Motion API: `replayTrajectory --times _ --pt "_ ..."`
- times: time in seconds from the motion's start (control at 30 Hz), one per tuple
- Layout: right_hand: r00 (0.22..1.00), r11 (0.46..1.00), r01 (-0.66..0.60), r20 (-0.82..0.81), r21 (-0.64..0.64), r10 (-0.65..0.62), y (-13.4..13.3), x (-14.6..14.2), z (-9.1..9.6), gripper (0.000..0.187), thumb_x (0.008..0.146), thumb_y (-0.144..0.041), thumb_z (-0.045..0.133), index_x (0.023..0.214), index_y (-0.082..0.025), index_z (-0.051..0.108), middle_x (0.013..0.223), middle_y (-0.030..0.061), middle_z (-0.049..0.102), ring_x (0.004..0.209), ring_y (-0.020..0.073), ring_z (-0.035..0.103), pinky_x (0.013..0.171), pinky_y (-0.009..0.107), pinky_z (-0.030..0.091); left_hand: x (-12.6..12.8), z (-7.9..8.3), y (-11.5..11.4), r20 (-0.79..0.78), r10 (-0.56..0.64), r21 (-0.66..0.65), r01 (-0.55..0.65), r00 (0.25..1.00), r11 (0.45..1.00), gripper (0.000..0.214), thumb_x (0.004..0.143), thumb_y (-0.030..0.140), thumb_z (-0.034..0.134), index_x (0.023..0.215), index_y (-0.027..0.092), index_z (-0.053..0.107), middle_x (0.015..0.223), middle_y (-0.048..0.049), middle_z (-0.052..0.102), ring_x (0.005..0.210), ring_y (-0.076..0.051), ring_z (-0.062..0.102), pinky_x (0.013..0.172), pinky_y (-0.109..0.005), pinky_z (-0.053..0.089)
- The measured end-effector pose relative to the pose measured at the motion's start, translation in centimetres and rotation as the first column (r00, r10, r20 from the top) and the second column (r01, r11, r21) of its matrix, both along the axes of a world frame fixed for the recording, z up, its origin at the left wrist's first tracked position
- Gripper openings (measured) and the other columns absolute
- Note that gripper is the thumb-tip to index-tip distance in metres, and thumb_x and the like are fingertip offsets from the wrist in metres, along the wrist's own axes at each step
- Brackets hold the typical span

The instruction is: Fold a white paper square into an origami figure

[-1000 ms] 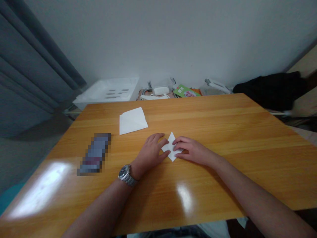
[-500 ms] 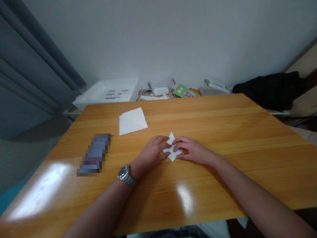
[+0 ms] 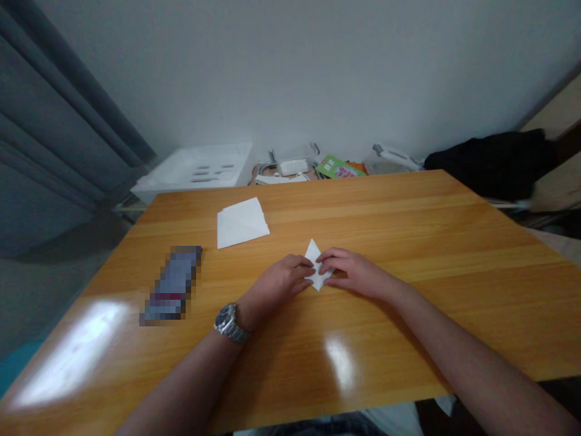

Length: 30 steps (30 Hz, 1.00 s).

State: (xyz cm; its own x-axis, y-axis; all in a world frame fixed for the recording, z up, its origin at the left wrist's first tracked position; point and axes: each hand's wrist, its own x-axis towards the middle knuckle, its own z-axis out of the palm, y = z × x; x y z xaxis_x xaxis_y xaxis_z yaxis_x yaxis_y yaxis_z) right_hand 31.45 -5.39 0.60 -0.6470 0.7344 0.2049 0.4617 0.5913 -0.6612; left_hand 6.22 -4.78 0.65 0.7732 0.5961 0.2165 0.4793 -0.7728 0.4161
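Observation:
A small piece of folded white paper lies on the wooden table between my two hands, one pointed corner facing away from me. My left hand, with a metal watch on its wrist, holds the paper's left side under its bent fingers. From the other side, my right hand grips the right part with thumb and fingertips. The fingers cover both side corners; the near tip of the paper shows between the hands.
White paper sheets lie further back to the left. A blurred-out phone-like object rests at the table's left. Beyond the far edge are a white tray, a green booklet and black cloth.
The fingers of my left hand have drawn closer together on the paper. The folded paper has turned slightly, and its far corner has shifted a little left.

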Motion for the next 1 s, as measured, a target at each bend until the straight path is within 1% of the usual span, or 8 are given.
replayTrajectory --times 0.1,0.2,0.37,0.57,0.67,0.8,0.87,1.0 --pt "1.0 1.0 0.0 -0.001 -0.002 0.0 -0.03 -0.01 0.11 0.011 0.089 -0.017 0.07 0.1 -0.02 0.071 0.12 0.0089 0.064 0.112 0.0208 0.062 0.1 0.035 0.049 -0.17 0.07 0.04 0.013 -0.006 -0.017 0.006 1.0 1.0 0.024 0.098 0.029 0.061 0.119 0.021 0.069 0.121 -0.0078 0.067 0.111 -0.021 0.063 0.1 -0.035 0.051" --pt "1.0 1.0 0.003 0.002 -0.013 -0.003 -0.07 -0.08 0.4 0.012 0.088 -0.019 0.072 0.1 -0.02 0.071 0.12 0.0088 0.065 0.112 0.021 0.062 0.1 0.035 0.049 -0.22 0.29 0.07 0.014 -0.009 -0.023 0.01 1.0 1.0 0.024 0.098 0.032 0.061 0.117 0.021 0.069 0.12 -0.0071 0.068 0.109 -0.021 0.064 0.099 -0.035 0.051" --pt "1.0 1.0 0.003 -0.006 -0.019 -0.003 -0.04 -0.12 0.54 0.011 0.088 -0.02 0.072 0.099 -0.021 0.071 0.119 0.009 0.064 0.111 0.021 0.062 0.099 0.036 0.05 -0.14 0.63 0.03 0.007 0.008 -0.06 -0.008 1.0 0.998 0.017 0.098 0.031 0.06 0.109 0.02 0.068 0.113 -0.0064 0.07 0.102 -0.021 0.066 0.093 -0.034 0.05" --pt "1.0 1.0 0.009 -0.017 -0.019 -0.01 -0.03 -0.07 0.31 0.009 0.089 -0.022 0.071 0.098 -0.021 0.071 0.119 0.0088 0.065 0.11 0.0211 0.062 0.099 0.036 0.05 -0.07 0.43 0.08 0.03 0.027 -0.05 -0.026 0.999 0.998 0.012 0.098 0.027 0.06 0.1 0.021 0.07 0.116 -0.0063 0.07 0.102 -0.02 0.066 0.093 -0.033 0.05" --pt "1.0 1.0 0.011 -0.007 -0.025 -0.011 -0.07 -0.07 0.37 0.009 0.09 -0.024 0.07 0.099 -0.021 0.071 0.119 0.0087 0.065 0.111 0.0212 0.062 0.099 0.037 0.05 0.03 0.37 0.14 0.001 0.04 -0.038 -0.04 0.999 0.998 0.016 0.099 0.03 0.059 0.105 0.021 0.07 0.114 -0.007 0.071 0.099 -0.021 0.068 0.091 -0.034 0.051" --pt "1.0 1.0 0.008 0.006 -0.021 -0.008 -0.12 -0.05 0.55 0.008 0.092 -0.025 0.068 0.099 -0.022 0.071 0.12 0.0087 0.064 0.113 0.0211 0.062 0.101 0.036 0.049 0.22 0.36 0.15 -0.032 0.089 -0.018 -0.089 0.996 0.996 0.021 0.1 0.032 0.057 0.11 0.019 0.068 0.107 -0.0072 0.073 0.094 -0.022 0.069 0.087 -0.034 0.051" --pt "1.0 1.0 0.002 0.002 -0.015 -0.002 -0.13 -0.04 0.53 0.011 0.091 -0.027 0.07 0.1 -0.022 0.071 0.121 0.0088 0.064 0.113 0.0215 0.062 0.101 0.037 0.049 0.31 0.37 0.1 -0.028 0.107 -0.021 -0.108 0.994 0.994 0.02 0.1 0.032 0.057 0.11 0.018 0.068 0.106 -0.0065 0.073 0.093 -0.022 0.068 0.086 -0.034 0.051" --pt "0.999 1.0 0.002 -0.032 0.018 -0.001 -0.06 -0.12 0.14 0.023 0.085 -0.026 0.076 0.108 -0.022 0.072 0.12 0.0097 0.064 0.112 0.0225 0.062 0.1 0.038 0.05 0.45 0.4 -0.07 -0.014 0.14 -0.037 -0.14 0.99 0.989 0.018 0.101 0.031 0.056 0.107 0.018 0.067 0.106 -0.0064 0.072 0.093 -0.021 0.068 0.084 -0.033 0.05"
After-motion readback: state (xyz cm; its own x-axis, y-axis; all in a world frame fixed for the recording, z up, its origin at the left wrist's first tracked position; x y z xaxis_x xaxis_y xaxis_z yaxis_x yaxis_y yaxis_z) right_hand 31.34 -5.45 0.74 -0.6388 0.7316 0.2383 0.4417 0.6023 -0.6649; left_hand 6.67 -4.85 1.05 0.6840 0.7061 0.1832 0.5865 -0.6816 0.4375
